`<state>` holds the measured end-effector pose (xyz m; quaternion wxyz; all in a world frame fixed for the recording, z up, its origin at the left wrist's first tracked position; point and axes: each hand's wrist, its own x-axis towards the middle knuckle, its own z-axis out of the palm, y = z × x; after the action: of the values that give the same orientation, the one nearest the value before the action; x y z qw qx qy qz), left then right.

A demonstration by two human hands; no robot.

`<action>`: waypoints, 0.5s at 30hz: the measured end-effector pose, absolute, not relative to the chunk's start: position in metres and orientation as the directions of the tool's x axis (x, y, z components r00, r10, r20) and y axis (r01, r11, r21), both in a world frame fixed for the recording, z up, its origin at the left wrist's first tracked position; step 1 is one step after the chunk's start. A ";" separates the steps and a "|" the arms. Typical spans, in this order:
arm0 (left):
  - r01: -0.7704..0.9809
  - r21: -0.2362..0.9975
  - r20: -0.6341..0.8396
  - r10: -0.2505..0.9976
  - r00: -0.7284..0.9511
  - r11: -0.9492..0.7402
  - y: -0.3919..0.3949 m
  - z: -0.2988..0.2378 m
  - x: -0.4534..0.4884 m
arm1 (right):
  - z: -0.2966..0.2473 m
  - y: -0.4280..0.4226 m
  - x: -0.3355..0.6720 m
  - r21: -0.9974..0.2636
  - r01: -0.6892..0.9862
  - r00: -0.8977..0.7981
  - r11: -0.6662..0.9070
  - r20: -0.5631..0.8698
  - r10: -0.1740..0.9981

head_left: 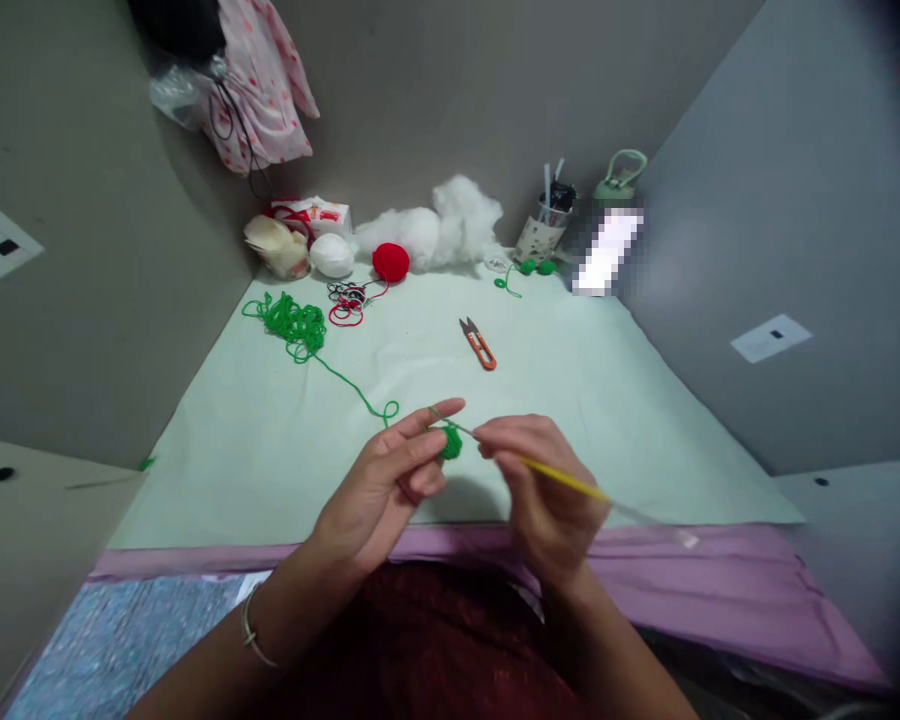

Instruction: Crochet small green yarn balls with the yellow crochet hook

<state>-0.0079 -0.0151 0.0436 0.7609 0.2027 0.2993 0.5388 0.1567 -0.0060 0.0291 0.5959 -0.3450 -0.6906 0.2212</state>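
My left hand (390,480) pinches a small green crocheted piece (451,443) between thumb and fingers, with green yarn running over the raised forefinger. A yellow-handled crochet hook (562,478) is gripped in my right hand (544,490), its tip pushed into the green piece. The yarn strand (345,385) trails left across the pale green mat (607,420) to a loose green yarn pile (292,322).
Orange thread snips (478,343) lie mid-mat. At the back stand a red yarn ball (391,261), a white ball (332,255), white stuffing (442,232), a cup of tools (544,228), small scissors with red thread (347,298). Grey walls enclose three sides.
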 end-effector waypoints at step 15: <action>-0.499 0.856 -0.070 0.986 0.149 0.136 -0.026 0.041 -0.005 | 0.032 0.000 0.154 -0.878 -0.122 -0.125 0.463 0.476 0.870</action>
<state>-0.0051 -0.0258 0.0406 0.6704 0.3539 0.3444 0.5538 0.1539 -0.0005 0.0323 0.5885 -0.3015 -0.6205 0.4215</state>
